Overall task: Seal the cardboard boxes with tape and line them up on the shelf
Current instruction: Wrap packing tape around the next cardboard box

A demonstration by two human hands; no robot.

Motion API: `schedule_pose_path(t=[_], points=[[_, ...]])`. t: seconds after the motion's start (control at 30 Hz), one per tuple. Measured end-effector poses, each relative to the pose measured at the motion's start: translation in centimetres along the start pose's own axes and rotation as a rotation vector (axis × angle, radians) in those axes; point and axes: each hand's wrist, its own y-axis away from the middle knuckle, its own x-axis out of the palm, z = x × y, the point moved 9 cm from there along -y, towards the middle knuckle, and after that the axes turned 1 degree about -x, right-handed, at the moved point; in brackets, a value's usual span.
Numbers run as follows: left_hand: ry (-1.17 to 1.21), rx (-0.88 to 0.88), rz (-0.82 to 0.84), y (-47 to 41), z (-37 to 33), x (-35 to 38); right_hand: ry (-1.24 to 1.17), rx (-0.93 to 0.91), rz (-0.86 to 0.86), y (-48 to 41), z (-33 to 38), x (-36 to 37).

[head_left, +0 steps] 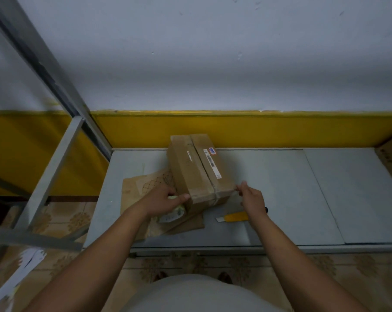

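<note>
Both arms reach forward: the left hand point(165, 199) grips a tape roll point(175, 213), thumb pressed to the cardboard box point(197, 167), while the right hand point(252, 199) pinches the tape strip point(204, 192) at the box's near right corner, on a grey shelf point(280, 188) before a grey-and-yellow wall point(213, 64), with a yellow knife point(234, 216) just beside.

Both bare forearms reach forward, hands level and apart.
The left hand point(165, 199) curls round a tape roll point(175, 213), thumb stretched toward the right hand point(251, 199), whose fingertips pinch the near corner of the cardboard box point(197, 170) between the hands.
</note>
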Motion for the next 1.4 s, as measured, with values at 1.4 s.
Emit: schedule_pose_path(t=[1.4], points=[[0.595,-0.268,-0.050,1.8,-2.6,9.1,0.957,-0.395,0.406,0.0,-7.7,-4.5]])
